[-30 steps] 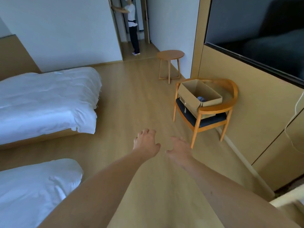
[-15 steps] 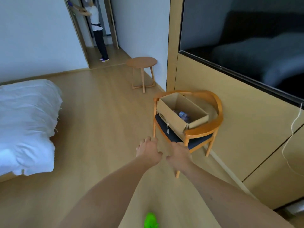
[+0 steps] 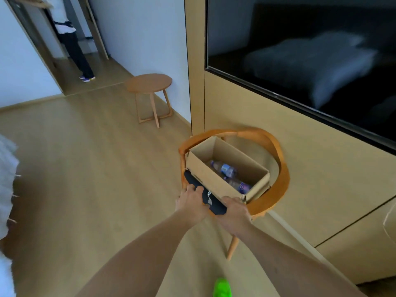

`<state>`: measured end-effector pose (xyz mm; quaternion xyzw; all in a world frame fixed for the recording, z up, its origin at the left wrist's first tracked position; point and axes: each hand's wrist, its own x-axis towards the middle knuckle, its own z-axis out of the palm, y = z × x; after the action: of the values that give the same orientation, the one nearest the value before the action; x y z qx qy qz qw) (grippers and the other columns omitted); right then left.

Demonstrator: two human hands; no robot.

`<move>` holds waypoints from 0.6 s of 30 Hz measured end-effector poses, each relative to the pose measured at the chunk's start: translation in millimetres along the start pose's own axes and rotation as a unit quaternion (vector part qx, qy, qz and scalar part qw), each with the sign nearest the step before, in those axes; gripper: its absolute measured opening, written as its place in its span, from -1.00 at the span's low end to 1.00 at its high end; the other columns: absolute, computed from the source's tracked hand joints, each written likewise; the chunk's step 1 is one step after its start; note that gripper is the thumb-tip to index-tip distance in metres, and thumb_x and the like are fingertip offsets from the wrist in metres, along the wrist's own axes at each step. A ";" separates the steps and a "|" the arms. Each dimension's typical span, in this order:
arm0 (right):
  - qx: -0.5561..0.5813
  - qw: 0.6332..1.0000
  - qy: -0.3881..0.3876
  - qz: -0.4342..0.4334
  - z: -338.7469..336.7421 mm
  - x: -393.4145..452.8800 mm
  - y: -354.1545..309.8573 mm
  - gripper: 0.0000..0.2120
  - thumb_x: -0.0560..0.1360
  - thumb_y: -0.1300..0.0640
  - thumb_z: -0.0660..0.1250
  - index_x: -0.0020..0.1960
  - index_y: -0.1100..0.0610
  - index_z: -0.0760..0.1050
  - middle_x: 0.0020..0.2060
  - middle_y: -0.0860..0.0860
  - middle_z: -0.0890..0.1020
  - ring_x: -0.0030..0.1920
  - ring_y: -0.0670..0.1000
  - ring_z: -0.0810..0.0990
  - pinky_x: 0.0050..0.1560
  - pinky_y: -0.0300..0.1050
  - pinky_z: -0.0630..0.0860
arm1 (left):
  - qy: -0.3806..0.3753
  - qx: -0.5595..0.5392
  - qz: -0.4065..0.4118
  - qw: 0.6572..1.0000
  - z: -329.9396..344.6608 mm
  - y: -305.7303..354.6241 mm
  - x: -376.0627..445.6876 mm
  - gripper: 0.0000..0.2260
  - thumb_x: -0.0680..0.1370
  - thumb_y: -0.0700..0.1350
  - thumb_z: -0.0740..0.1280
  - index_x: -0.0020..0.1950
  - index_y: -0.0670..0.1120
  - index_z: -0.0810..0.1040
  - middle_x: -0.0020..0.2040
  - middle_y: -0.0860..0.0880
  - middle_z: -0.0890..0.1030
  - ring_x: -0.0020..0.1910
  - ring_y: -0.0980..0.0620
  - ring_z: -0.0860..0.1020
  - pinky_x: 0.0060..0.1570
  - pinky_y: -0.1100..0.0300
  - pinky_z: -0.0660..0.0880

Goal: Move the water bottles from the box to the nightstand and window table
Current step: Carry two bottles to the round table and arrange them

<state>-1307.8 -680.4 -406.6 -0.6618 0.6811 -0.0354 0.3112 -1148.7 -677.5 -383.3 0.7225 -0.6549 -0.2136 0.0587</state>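
Observation:
An open cardboard box [image 3: 205, 177] sits on the dark seat of a wooden armchair [image 3: 280, 168] against the panelled wall. Two clear water bottles lie inside it: one with a blue label [image 3: 225, 168] near the middle, another [image 3: 241, 186] toward the near right corner. My left hand [image 3: 190, 203] reaches out over the front edge of the seat, just short of the box, and holds nothing. Close to the box's near corner is my right hand [image 3: 233, 211], also without anything in it. Both hands have relaxed fingers.
A small round wooden side table [image 3: 149, 83] stands by the white wall beyond the chair. A person [image 3: 70, 39] stands in the doorway at the back left. White bedding [image 3: 6, 168] edges in at the left. A dark screen [image 3: 300, 61] hangs above the chair.
I have walked up to the chair. The box now lies right in front of my hands, which have stretched forward to its near side.

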 end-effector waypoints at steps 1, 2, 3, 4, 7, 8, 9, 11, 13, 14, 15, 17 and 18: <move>-0.003 1.000 0.001 0.000 1.0 17.3 -4.1 -0.47 0.43 0.00 0.37 0.39 -0.07 0.42 0.22 0.04 0.47 0.26 0.15 0.49 0.20 -0.01 0.51 | -0.001 0.002 0.000 1.000 -0.5 -2.9 17.0 -0.52 0.55 0.05 0.34 0.45 0.00 0.37 0.35 -0.07 0.42 0.37 -0.18 0.37 0.27 -0.12 0.43; -0.008 1.000 0.006 -0.002 1.6 35.9 -8.3 -0.48 0.43 -0.02 0.37 0.39 -0.09 0.41 0.23 0.04 0.48 0.26 0.16 0.49 0.19 -0.01 0.50 | 0.001 0.002 0.000 1.000 -0.9 -5.9 35.0 -0.52 0.55 0.05 0.34 0.45 0.01 0.38 0.35 -0.07 0.42 0.37 -0.18 0.37 0.27 -0.11 0.43; -0.011 1.000 0.012 -0.004 1.8 55.4 -12.4 -0.48 0.44 -0.04 0.38 0.38 -0.09 0.41 0.24 0.05 0.48 0.26 0.16 0.49 0.17 -0.02 0.49 | 0.003 0.002 0.001 1.000 -1.8 -9.1 53.4 -0.53 0.55 0.05 0.35 0.43 0.00 0.40 0.34 -0.07 0.43 0.37 -0.18 0.37 0.26 -0.12 0.45; -0.009 1.000 0.014 -0.004 2.2 76.0 -17.0 -0.49 0.44 -0.06 0.38 0.38 -0.09 0.42 0.26 0.06 0.49 0.26 0.15 0.50 0.15 -0.02 0.49 | 0.005 0.002 0.003 1.000 -3.3 -12.2 72.2 -0.55 0.54 0.05 0.36 0.41 0.00 0.42 0.34 -0.07 0.43 0.36 -0.19 0.38 0.25 -0.12 0.46; 0.022 1.000 -0.005 -0.002 5.3 137.0 -27.3 -0.47 0.45 -0.10 0.38 0.39 -0.04 0.42 0.28 0.08 0.49 0.26 0.15 0.53 0.18 0.02 0.55 | -0.006 0.005 0.000 1.000 -7.2 -21.9 128.5 -0.58 0.54 0.05 0.37 0.38 -0.01 0.44 0.36 -0.06 0.44 0.36 -0.18 0.38 0.25 -0.12 0.47; 0.028 1.000 -0.012 0.004 6.4 154.8 -29.6 -0.46 0.45 -0.10 0.38 0.40 -0.04 0.42 0.29 0.08 0.49 0.26 0.15 0.54 0.20 0.04 0.57 | -0.013 0.008 -0.007 1.000 -8.5 -24.6 146.1 -0.60 0.55 0.05 0.37 0.36 -0.01 0.45 0.35 -0.06 0.44 0.35 -0.18 0.38 0.25 -0.11 0.47; 0.031 0.999 -0.020 0.014 7.4 171.5 -32.0 -0.44 0.44 -0.10 0.38 0.42 -0.06 0.41 0.30 0.08 0.48 0.27 0.14 0.54 0.20 0.04 0.57 | -0.020 0.012 -0.013 1.000 -11.0 -26.8 163.4 -0.62 0.55 0.05 0.36 0.33 -0.01 0.45 0.33 -0.06 0.45 0.34 -0.18 0.40 0.23 -0.10 0.47; 0.032 0.998 -0.036 0.037 9.2 199.6 -37.9 -0.41 0.42 -0.11 0.36 0.44 -0.08 0.38 0.29 0.07 0.47 0.28 0.14 0.52 0.19 0.02 0.57 | -0.038 0.027 -0.015 0.999 -18.3 -29.4 195.9 -0.65 0.54 0.05 0.35 0.30 0.01 0.45 0.30 -0.05 0.45 0.32 -0.17 0.41 0.21 -0.09 0.47; 0.033 0.997 -0.045 0.053 6.5 225.2 -43.6 -0.42 0.41 -0.10 0.37 0.42 -0.09 0.40 0.26 0.06 0.48 0.28 0.14 0.51 0.17 0.01 0.57 | -0.052 0.041 -0.011 0.998 -26.0 -29.7 230.5 -0.62 0.55 0.05 0.35 0.35 0.02 0.44 0.30 -0.06 0.45 0.33 -0.17 0.40 0.24 -0.09 0.46; 0.040 0.996 -0.044 0.060 3.9 237.1 -45.1 -0.44 0.42 -0.09 0.37 0.40 -0.10 0.42 0.24 0.05 0.48 0.27 0.14 0.52 0.16 0.00 0.57 | -0.055 0.042 -0.010 0.998 -28.8 -28.5 247.8 -0.60 0.56 0.04 0.35 0.38 0.01 0.43 0.32 -0.06 0.45 0.35 -0.17 0.39 0.26 -0.09 0.46; 0.052 0.995 -0.042 0.069 0.5 247.4 -45.6 -0.46 0.42 -0.09 0.37 0.39 -0.11 0.43 0.24 0.04 0.48 0.27 0.14 0.52 0.16 -0.02 0.55 | -0.057 0.040 -0.009 0.998 -30.6 -26.7 263.6 -0.59 0.57 0.04 0.35 0.40 0.01 0.43 0.34 -0.06 0.45 0.37 -0.17 0.38 0.28 -0.09 0.46; 0.075 0.992 -0.042 0.092 -6.0 263.9 -44.7 -0.44 0.43 -0.08 0.38 0.42 -0.12 0.42 0.31 0.00 0.48 0.31 0.10 0.50 0.20 -0.06 0.52 | -0.067 0.034 0.001 0.997 -30.2 -21.8 290.5 -0.58 0.57 0.02 0.34 0.42 0.01 0.44 0.38 -0.06 0.43 0.39 -0.17 0.37 0.32 -0.09 0.46; 0.082 0.991 -0.041 0.100 -8.5 270.2 -44.1 -0.45 0.42 -0.08 0.38 0.40 -0.13 0.43 0.31 -0.01 0.49 0.31 0.09 0.50 0.21 -0.07 0.52 | -0.076 0.036 0.012 0.996 -28.0 -19.8 301.9 -0.59 0.57 0.02 0.34 0.41 0.02 0.45 0.39 -0.06 0.42 0.39 -0.16 0.37 0.33 -0.09 0.45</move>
<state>-1254.2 -938.4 -481.4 -0.5634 0.7255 -0.0321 0.3938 -1104.2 -973.5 -435.2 0.6982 -0.6731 -0.2435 -0.0153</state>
